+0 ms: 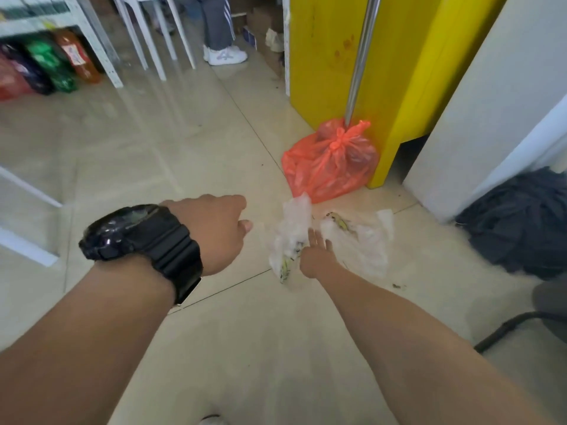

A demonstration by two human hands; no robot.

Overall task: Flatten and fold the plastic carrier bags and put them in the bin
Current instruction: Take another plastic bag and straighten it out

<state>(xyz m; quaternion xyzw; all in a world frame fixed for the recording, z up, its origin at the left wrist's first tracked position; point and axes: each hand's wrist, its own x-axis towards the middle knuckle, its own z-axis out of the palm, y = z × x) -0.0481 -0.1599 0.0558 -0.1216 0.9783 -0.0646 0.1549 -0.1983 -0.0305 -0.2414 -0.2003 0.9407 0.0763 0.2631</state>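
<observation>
Glossy beige floor tiles, task barely begun: two crumpled clear plastic carrier bags [325,240] lie unflattened either side of splayed, empty right hand [316,256], left hand [211,231] loosely curled, empty, no bin identifiable.

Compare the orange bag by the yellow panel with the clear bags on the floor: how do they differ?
The orange bag is knotted shut and bulging; the clear bags lie loose, crumpled and nearly flat. The right hand reaches the clear bags; the orange bag is untouched. Both are thin plastic on the tiled floor.
</observation>
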